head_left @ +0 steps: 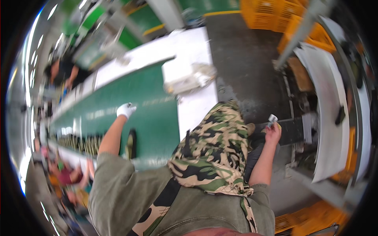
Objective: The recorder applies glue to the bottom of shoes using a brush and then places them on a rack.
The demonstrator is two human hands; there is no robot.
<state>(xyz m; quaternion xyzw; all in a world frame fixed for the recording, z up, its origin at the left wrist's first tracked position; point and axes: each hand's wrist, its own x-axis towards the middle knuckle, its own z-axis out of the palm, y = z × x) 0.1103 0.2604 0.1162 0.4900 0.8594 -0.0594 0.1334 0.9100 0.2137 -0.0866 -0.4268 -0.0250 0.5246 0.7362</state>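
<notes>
My left hand [125,110], in a white glove, is over the green conveyor belt [153,114]; its fingers are blurred, and I cannot make out anything in them. On the belt near my left forearm lies a dark shoe-shaped piece [132,144] with an olive side. Out to the right, away from the belt, my bare right hand [272,133] is closed around a small white-and-grey object [272,119]. That object sticks up past my fingertips, and its kind is too small to tell.
Several similar dark pieces [80,144] stand in a row farther left on the belt. Clear plastic-wrapped stuff [193,80] sits on the white table edge [199,106]. Another person [65,74] is across the belt. Orange crates [262,15] and a shelf with white sheets [328,106] stand right.
</notes>
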